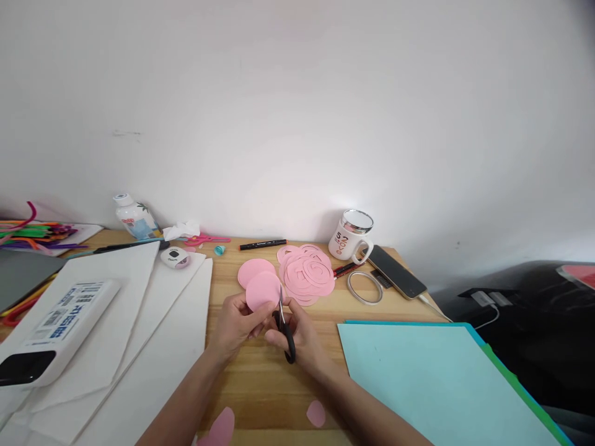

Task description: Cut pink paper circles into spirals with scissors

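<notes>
My left hand [237,322] pinches the lower edge of a pink paper circle [261,290] and holds it up over the wooden table [264,378]. My right hand [302,337] is closed around black-handled scissors [284,331], whose blades point up into the circle's right edge. Just behind lie another pink circle [253,270] and a pile of pink spiral cut-outs [309,275].
White sheets [153,328] with a white remote-like device [56,328] lie left. Light blue paper [432,378] lies right. At the back stand a mug [349,238], phone [396,271], tape ring [365,287], black marker [263,244] and bottle [134,218]. Pink scraps [316,414] lie near the front edge.
</notes>
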`<state>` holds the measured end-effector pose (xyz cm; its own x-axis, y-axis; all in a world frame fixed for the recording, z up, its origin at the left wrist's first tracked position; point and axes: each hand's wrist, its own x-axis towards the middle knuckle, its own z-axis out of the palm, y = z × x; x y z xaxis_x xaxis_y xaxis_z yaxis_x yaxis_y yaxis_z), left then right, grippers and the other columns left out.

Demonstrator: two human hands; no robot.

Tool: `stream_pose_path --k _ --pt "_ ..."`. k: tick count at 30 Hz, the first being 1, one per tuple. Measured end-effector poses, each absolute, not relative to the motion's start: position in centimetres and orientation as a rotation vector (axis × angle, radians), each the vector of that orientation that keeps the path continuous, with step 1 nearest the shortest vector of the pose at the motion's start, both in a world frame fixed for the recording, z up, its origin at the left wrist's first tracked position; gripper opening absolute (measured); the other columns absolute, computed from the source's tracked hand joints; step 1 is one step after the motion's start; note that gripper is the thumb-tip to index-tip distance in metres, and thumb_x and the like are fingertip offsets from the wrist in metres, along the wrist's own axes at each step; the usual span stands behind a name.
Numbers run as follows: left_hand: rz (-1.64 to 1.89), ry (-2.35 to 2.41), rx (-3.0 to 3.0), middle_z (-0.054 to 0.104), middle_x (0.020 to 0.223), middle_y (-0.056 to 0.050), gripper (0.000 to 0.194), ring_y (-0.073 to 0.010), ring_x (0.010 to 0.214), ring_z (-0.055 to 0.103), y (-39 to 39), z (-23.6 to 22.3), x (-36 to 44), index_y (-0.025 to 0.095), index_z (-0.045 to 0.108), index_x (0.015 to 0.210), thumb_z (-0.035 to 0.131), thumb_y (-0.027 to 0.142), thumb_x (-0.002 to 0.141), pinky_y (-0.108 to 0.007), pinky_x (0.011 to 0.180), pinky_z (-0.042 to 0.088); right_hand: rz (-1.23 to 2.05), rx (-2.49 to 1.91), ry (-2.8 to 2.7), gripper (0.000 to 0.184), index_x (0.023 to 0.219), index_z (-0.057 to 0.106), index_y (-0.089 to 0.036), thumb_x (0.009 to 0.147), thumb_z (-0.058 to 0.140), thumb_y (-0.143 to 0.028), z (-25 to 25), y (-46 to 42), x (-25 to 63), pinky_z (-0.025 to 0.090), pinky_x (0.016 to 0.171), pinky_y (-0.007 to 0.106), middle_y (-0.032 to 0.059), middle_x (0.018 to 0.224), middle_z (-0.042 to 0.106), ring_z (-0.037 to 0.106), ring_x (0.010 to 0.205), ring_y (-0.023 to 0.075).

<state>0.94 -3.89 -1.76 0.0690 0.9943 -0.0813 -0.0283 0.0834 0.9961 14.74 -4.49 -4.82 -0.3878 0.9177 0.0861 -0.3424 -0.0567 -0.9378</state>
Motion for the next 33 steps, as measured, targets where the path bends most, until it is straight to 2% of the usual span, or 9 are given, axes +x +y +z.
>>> stream_pose_path --k 7,15,22,27,33 --pt "1.132 1.204 1.156 0.044 0.039 0.006 0.033 -0.0048 0.035 0.033 -3.9 -2.1 0.7 0.014 0.053 0.056 0.069 0.04 0.068 -0.018 0.035 0.023 1.637 -0.739 -1.231 0.049 0.092 0.043 -0.021 0.06 0.077 -0.033 -5.0 -4.5 14.8 0.021 0.04 0.017 -0.0106 0.054 0.043 0.028 0.043 0.0052" --pt "1.158 1.167 1.166 0.044 0.044 0.006 0.028 -0.0044 0.035 0.035 -3.9 -1.4 0.7 0.012 0.064 0.066 0.068 0.04 0.068 -0.017 0.034 0.024 1.61 -0.835 -1.268 0.044 0.091 0.041 -0.022 0.063 0.072 -0.036 -5.0 -4.7 14.9 0.028 0.037 0.016 -0.012 0.05 0.044 0.037 0.039 0.0055" --pt "1.164 1.125 1.056 0.052 0.047 0.004 0.025 -0.0043 0.03 0.038 -3.9 -1.0 1.0 0.014 0.06 0.064 0.066 0.037 0.069 -0.017 0.03 0.023 1.595 -0.849 -1.297 0.044 0.09 0.04 -0.022 0.064 0.072 -0.038 -4.9 -4.8 14.9 0.026 0.035 0.016 -0.0125 0.045 0.044 0.038 0.035 0.0065" --pt "1.181 1.144 1.034 0.051 0.044 0.004 0.028 -0.003 0.03 0.035 -3.9 -0.8 1.1 0.013 0.056 0.056 0.069 0.036 0.066 -0.016 0.03 0.022 1.618 -0.833 -1.303 0.048 0.092 0.041 -0.023 0.062 0.074 -0.041 -5.3 -5.0 14.7 0.027 0.037 0.017 -0.0121 0.047 0.043 0.039 0.037 0.007" --pt "1.135 1.158 1.093 0.048 0.041 0.006 0.026 -0.003 0.031 0.035 -3.9 -1.3 0.8 0.013 0.057 0.057 0.072 0.033 0.063 -0.016 0.031 0.022 1.576 -0.776 -1.25 0.051 0.09 0.042 -0.022 0.058 0.078 -0.039 -4.2 -5.0 14.6 0.03 0.046 0.02 -0.0069 0.06 0.049 0.04 0.05 0.0089"
